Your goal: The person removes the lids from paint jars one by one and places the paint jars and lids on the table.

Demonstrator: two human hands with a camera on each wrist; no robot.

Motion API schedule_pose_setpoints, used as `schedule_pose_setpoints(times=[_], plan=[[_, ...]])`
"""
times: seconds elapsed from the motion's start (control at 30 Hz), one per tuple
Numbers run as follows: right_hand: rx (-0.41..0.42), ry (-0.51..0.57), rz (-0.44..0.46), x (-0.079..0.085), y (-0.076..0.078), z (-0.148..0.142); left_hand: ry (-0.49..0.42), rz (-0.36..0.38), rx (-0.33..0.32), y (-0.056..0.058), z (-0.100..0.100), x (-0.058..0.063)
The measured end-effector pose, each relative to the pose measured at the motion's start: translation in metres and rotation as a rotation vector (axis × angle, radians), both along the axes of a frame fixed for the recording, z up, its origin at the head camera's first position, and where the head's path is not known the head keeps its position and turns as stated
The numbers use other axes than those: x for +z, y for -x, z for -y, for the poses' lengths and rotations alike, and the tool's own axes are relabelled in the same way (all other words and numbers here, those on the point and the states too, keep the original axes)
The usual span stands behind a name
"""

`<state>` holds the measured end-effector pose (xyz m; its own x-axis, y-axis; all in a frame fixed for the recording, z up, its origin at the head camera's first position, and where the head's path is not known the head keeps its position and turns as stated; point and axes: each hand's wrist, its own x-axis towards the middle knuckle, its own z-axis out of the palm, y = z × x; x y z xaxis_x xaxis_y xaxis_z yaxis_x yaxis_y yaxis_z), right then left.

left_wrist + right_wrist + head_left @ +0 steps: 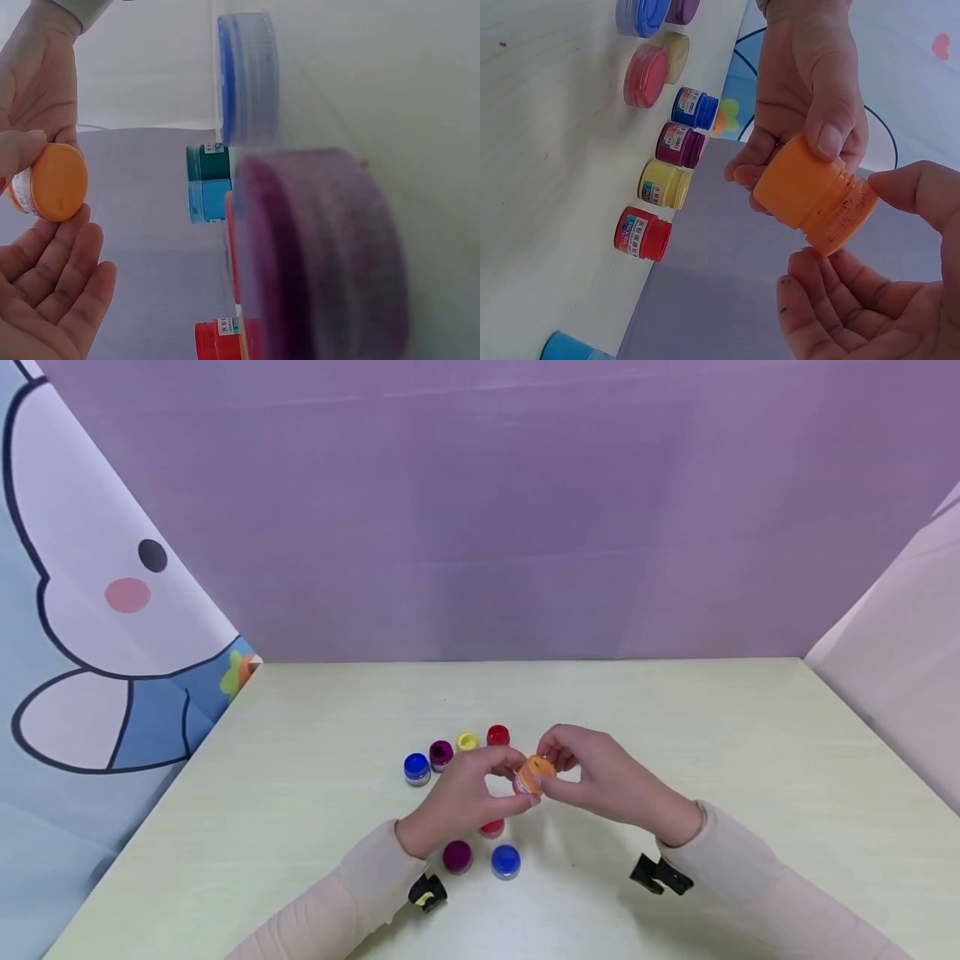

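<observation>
An orange paint jar is held tilted above the table between my two hands. My left hand grips its labelled body, with the thumb along the near side. At the other end, the thumb and fingertips of my right hand pinch the narrower, paint-flecked neck and rim. The right wrist view shows the orange jar close up, its neck between the right thumb and fingers. I cannot tell whether a lid sits on that end. Below the hands lie a purple lid, a blue lid and a partly hidden red lid.
Behind the left hand stand blue, purple, yellow and red paint jars in a slanting row. A yellow lid lies by the others. Green and light blue jars show in the left wrist view.
</observation>
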<state>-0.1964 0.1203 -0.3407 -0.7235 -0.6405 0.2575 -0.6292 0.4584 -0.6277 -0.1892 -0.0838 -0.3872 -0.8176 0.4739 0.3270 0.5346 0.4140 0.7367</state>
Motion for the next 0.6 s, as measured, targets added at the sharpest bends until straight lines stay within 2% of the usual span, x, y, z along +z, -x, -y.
schedule_pose_setpoints(times=[0.13, 0.4, 0.6], plan=[[0.012, -0.002, 0.001, 0.001, 0.001, -0.001, 0.0, 0.008, -0.007, 0.0, 0.0, 0.0], [0.037, 0.046, -0.056, 0.001, 0.004, -0.006, -0.011, 0.007, -0.013, 0.002, 0.0, 0.0], [0.011, 0.045, -0.051, 0.001, 0.004, -0.012, -0.027, 0.011, -0.015, 0.003, 0.0, -0.001]])
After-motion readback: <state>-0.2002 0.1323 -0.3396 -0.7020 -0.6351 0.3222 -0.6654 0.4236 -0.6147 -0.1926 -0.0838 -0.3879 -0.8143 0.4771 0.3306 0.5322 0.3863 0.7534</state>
